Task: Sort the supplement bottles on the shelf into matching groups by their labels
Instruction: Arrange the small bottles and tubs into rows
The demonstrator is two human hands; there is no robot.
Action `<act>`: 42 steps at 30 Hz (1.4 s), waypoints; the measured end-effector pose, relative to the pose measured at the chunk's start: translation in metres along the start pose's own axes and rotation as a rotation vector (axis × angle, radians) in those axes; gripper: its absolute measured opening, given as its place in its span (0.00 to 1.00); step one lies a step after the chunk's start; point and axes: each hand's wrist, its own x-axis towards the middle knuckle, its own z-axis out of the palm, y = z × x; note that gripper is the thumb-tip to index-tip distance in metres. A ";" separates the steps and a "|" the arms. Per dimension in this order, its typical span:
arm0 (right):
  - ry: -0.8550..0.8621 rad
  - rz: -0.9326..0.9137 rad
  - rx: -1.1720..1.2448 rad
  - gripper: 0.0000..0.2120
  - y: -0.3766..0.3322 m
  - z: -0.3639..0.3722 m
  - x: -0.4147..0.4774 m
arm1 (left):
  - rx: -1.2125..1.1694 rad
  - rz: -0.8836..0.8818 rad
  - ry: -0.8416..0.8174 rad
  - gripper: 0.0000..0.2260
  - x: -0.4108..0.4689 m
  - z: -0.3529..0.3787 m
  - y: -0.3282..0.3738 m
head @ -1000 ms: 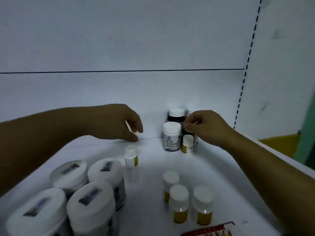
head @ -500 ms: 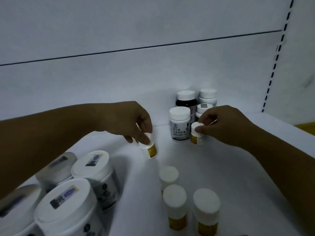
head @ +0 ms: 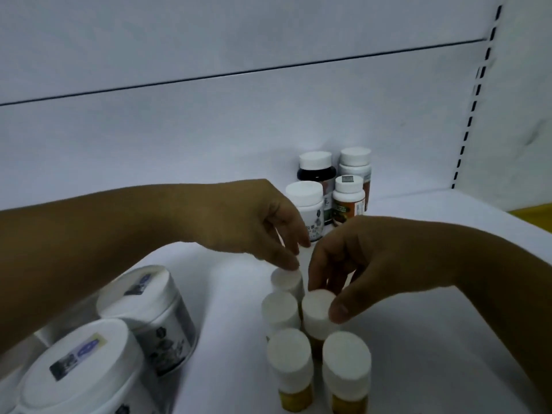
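My right hand [head: 373, 258] pinches small bottle [head: 316, 309] by cap; left hand [head: 245, 222] touches rear bottle [head: 285, 279], grip unclear. Likely light, tippy: hold cap sides.

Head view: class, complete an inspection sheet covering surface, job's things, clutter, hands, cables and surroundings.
Surface: white shelf, dimly lit.
Job's things: five small bottles clustered in front; four mid bottles at back; big jars on the left.
Clutter: nothing seen.
Hands: left hand thumb touches rear small cap, grip unclear; right hand fingers pinch middle cap.
Cables: nothing seen.
Surroundings: white back panel; slotted upright on the right.
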 end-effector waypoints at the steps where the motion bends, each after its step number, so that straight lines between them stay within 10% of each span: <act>1: 0.010 0.002 0.007 0.08 -0.001 0.000 -0.001 | 0.039 -0.001 0.118 0.08 0.004 -0.004 -0.002; 4: 0.532 -0.042 0.138 0.10 0.013 -0.015 -0.001 | 0.104 -0.044 0.432 0.06 0.018 -0.015 -0.008; 6: 1.104 -0.008 0.047 0.11 0.037 -0.029 0.004 | 0.231 -0.093 0.460 0.10 0.028 -0.017 -0.013; 8: 1.299 0.153 -0.139 0.19 0.058 -0.035 0.012 | 0.324 -0.136 0.400 0.18 0.039 -0.014 -0.021; 30: 1.369 0.242 -0.339 0.19 0.046 -0.019 0.032 | -0.107 -0.219 0.492 0.10 -0.052 -0.051 -0.040; 42: 0.866 -0.287 -0.011 0.11 -0.121 0.015 0.068 | -0.236 -0.337 0.384 0.16 -0.137 -0.042 -0.097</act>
